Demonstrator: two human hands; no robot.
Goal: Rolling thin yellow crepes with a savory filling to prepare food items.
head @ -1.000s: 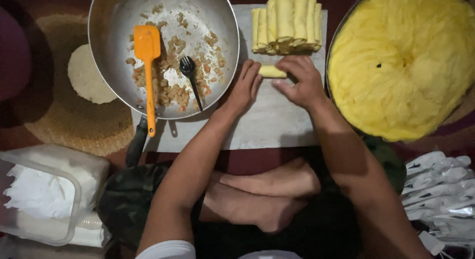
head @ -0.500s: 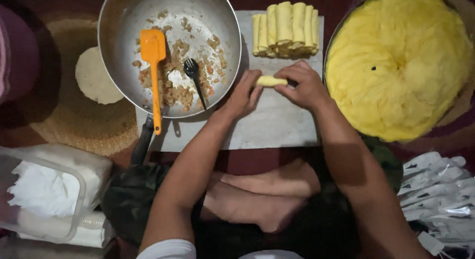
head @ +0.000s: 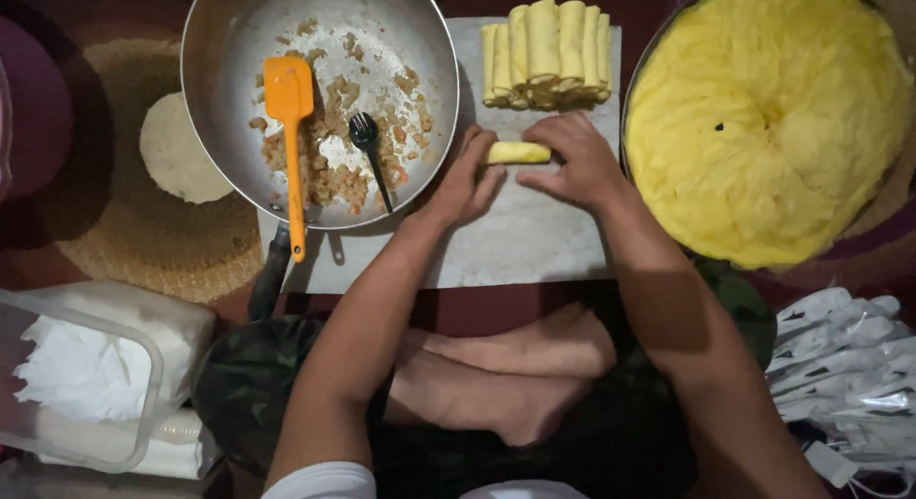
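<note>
A home floor used as a kitchen: the person sits cross-legged, bare feet (head: 506, 375) at six o'clock, on a woven mat (head: 143, 222), with a frying pan (head: 239, 22) at eleven o'clock and a white board (head: 515, 241) between.

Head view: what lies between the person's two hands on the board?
In the head view, a small yellow roll lies between the left hand and right hand, both touching it, on the pale board.

A small yellow crepe roll (head: 518, 153) lies on its side on the pale stone board (head: 520, 241), long axis running left to right, tightly rolled and smooth, pinched at both ends, just below the pile of finished rolls (head: 546, 52).
</note>
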